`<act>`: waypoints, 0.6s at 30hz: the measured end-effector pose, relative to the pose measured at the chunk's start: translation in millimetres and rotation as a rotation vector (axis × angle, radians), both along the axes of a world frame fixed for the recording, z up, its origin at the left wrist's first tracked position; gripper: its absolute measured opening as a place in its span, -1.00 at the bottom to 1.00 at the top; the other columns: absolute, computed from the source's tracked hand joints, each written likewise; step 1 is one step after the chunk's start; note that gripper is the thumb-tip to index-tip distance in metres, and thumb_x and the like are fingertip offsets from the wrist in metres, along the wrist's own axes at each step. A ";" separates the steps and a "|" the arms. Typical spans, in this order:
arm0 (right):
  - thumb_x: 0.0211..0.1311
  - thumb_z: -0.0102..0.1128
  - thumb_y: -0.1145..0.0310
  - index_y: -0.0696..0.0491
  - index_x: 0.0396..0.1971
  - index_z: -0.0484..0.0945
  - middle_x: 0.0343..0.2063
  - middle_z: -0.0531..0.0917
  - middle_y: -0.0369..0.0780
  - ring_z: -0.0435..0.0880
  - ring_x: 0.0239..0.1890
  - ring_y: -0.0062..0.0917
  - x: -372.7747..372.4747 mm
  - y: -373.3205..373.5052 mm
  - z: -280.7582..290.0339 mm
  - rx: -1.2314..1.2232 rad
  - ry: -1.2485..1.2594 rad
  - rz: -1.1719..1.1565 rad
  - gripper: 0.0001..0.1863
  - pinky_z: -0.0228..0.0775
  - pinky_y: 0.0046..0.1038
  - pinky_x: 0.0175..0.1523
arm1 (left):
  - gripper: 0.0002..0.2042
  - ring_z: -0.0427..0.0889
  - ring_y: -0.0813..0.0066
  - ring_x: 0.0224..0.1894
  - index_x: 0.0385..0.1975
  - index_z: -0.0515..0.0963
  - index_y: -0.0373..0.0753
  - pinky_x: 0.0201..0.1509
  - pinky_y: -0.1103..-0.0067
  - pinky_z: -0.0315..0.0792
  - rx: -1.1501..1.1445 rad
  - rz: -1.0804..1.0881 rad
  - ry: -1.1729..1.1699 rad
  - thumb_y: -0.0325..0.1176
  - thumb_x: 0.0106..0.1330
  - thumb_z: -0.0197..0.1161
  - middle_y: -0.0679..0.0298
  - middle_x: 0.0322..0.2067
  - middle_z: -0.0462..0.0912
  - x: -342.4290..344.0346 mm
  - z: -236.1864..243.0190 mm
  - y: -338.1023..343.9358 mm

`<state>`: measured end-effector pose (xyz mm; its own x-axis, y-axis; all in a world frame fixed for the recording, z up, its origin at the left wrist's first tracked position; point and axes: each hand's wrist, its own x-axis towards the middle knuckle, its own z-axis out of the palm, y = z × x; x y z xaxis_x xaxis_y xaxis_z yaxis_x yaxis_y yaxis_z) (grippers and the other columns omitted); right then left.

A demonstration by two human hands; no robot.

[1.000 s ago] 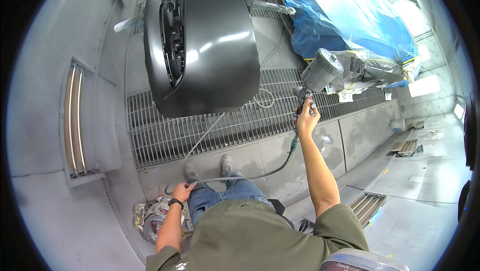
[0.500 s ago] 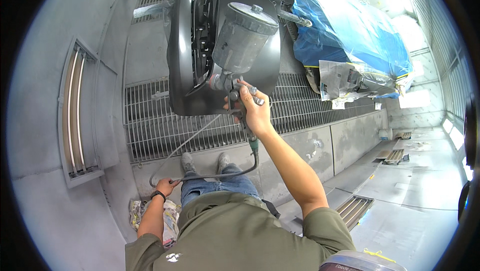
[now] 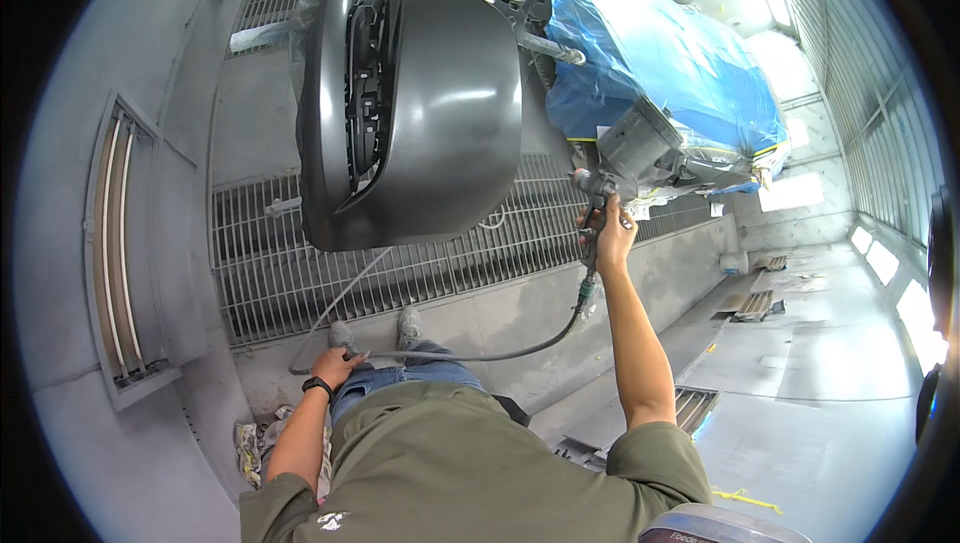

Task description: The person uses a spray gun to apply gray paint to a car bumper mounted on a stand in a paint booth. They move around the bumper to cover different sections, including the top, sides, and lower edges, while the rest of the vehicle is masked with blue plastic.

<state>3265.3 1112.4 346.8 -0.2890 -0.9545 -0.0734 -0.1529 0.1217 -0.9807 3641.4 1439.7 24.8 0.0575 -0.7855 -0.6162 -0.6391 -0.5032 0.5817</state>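
Note:
A spray gun [image 3: 598,186] with a grey paint cup [image 3: 640,141] on top is gripped in my right hand [image 3: 614,233], arm stretched out to the right. From its handle a dark air hose [image 3: 500,355] sags across to my left hand [image 3: 336,367], whose fingers are closed round it near my hip. Ahead of me hangs a large dark grey car bumper [image 3: 450,133], its black slotted inset facing left. The gun is to the right of the bumper and apart from it. My right fingers are partly hidden behind the handle.
Blue plastic film [image 3: 660,53] covers a car at the back right. A padded stand arm [image 3: 552,48] juts out by the bumper. Metal floor grating [image 3: 400,288] runs below it. Crumpled, stained sheeting [image 3: 250,448] lies at my left, near a wall with a lamp panel [image 3: 122,243].
My right hand has carried the spray gun rightwards, from in front of the bumper to beyond its right edge. The view has shifted slightly, and my left hand keeps hold of the hose.

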 end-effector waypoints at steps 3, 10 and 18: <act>0.45 0.13 -0.04 0.17 -0.21 0.57 -0.57 0.67 -0.21 0.65 -0.61 -0.57 6.8 -10.6 2.8 -0.063 0.267 -0.093 -0.52 0.38 -0.55 -0.68 | -0.36 0.64 -0.12 -0.31 -0.44 0.67 -0.30 -0.24 0.14 0.46 0.016 0.032 0.039 0.34 0.21 0.25 -0.11 -0.41 0.68 4.9 2.5 0.9; 0.47 0.11 0.02 0.13 -0.26 0.61 -0.52 0.65 -0.23 0.70 -0.53 -0.56 130.9 -0.3 43.4 0.047 0.203 0.214 -0.58 0.43 -0.54 -0.64 | -0.34 0.63 -0.08 -0.37 -0.44 0.69 -0.35 -0.25 0.17 0.46 0.080 0.055 0.073 0.32 0.20 0.28 -0.10 -0.48 0.66 37.4 0.7 25.8; 0.51 0.04 -0.02 0.15 -0.07 0.55 -0.34 0.71 -0.08 0.76 -0.39 -0.43 225.8 -15.8 75.6 0.062 -0.072 0.689 -0.53 0.51 -0.50 -0.57 | -0.39 0.65 -0.04 -0.35 -0.42 0.70 -0.33 -0.21 0.20 0.49 0.061 0.147 0.102 0.27 0.20 0.34 -0.07 -0.46 0.68 38.6 -4.7 42.8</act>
